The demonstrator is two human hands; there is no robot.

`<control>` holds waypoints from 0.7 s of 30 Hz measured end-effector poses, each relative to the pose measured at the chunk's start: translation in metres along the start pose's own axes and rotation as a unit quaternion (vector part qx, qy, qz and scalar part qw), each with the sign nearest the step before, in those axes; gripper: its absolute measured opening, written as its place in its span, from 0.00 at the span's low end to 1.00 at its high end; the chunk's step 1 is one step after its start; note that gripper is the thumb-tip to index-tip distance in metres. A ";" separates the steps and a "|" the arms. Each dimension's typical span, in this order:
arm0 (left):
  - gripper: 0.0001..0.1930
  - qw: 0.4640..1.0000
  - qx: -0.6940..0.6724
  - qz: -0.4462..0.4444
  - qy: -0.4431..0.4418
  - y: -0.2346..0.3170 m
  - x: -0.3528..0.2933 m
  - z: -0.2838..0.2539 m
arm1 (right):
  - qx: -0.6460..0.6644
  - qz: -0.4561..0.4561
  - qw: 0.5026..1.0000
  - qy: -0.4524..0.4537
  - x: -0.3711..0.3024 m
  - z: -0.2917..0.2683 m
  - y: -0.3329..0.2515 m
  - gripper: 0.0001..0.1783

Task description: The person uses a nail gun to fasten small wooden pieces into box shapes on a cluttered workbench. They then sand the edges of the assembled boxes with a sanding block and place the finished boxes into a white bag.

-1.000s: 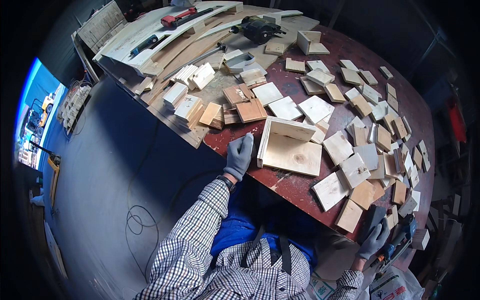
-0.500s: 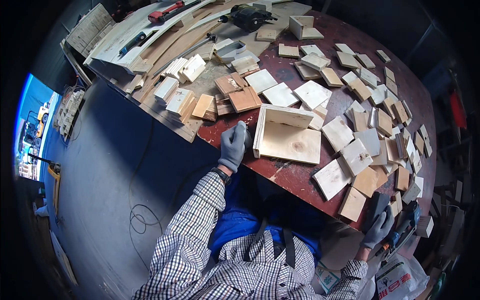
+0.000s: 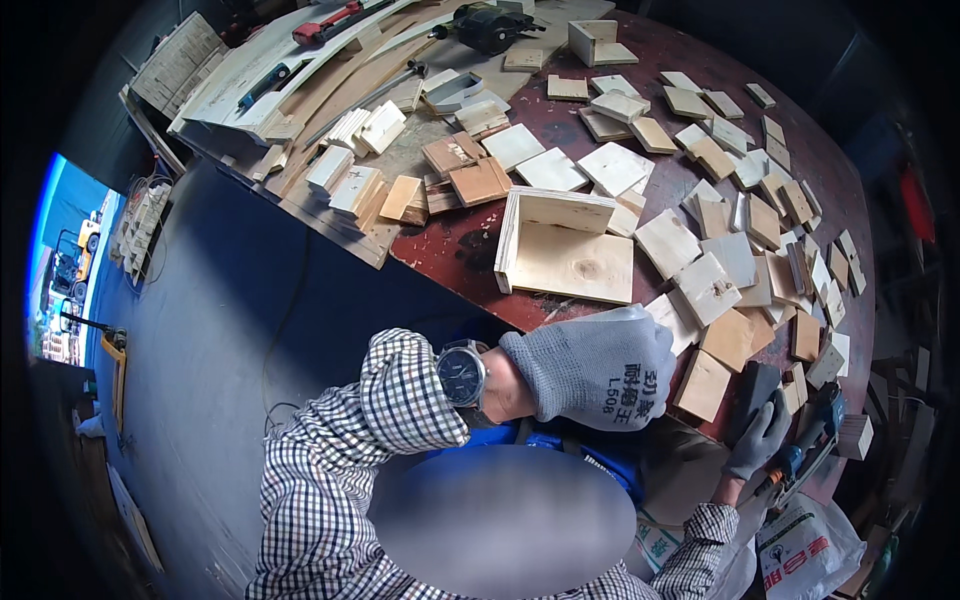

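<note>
My left hand point(image 3: 605, 368), in a grey knit glove, is raised over the table's near edge, its back showing. Its fingers are curled away and hidden, as is anything in them. Just beyond it sits an open wooden assembly point(image 3: 570, 262) with a base board and two upright sides. At the table's near right, my gloved right hand point(image 3: 762, 440) closes round a dark tool point(image 3: 757, 390) with a blocky end. Blue and orange tool parts point(image 3: 826, 422) lie beside that hand; whether they belong to the same tool I cannot tell.
Many loose wood blocks point(image 3: 708, 290) cover the dark red table point(image 3: 445, 262). A similar small wooden assembly point(image 3: 600, 45), a dark power tool point(image 3: 488, 30) and a red tool point(image 3: 328, 22) lie at the far side. A white printed bag point(image 3: 808, 545) is below right.
My left hand has left the table edge beside the wooden assembly and come right and nearer, up in front of me. My right hand stays at the dark tool.
</note>
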State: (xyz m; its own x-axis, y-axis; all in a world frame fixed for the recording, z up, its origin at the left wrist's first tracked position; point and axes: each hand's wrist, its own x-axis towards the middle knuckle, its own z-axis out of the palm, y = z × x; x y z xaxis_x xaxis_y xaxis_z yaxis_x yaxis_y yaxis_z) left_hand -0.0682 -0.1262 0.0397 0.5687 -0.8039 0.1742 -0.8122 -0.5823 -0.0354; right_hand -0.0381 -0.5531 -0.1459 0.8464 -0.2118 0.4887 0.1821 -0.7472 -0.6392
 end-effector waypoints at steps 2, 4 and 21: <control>0.10 0.993 -0.109 -0.022 0.035 0.009 -0.001 0.040 | -0.014 0.002 1.000 -0.003 0.002 0.003 -0.008 0.21; 0.09 0.994 -0.111 -0.004 0.006 0.017 0.008 0.051 | -0.006 0.000 1.000 0.000 0.002 0.003 -0.005 0.21; 0.09 0.985 -0.013 0.075 -0.156 0.056 0.037 0.041 | -0.108 -0.157 0.968 0.162 0.007 -0.011 -0.105 0.24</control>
State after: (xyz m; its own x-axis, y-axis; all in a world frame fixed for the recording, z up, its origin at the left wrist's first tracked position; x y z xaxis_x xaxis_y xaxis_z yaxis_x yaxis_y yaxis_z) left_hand -0.0874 -0.1936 0.0033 0.4507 -0.8812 -0.1426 -0.8910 -0.4538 -0.0123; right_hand -0.0572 -0.4828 -0.0685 0.5581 -0.1142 0.8219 0.2663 -0.9134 -0.3078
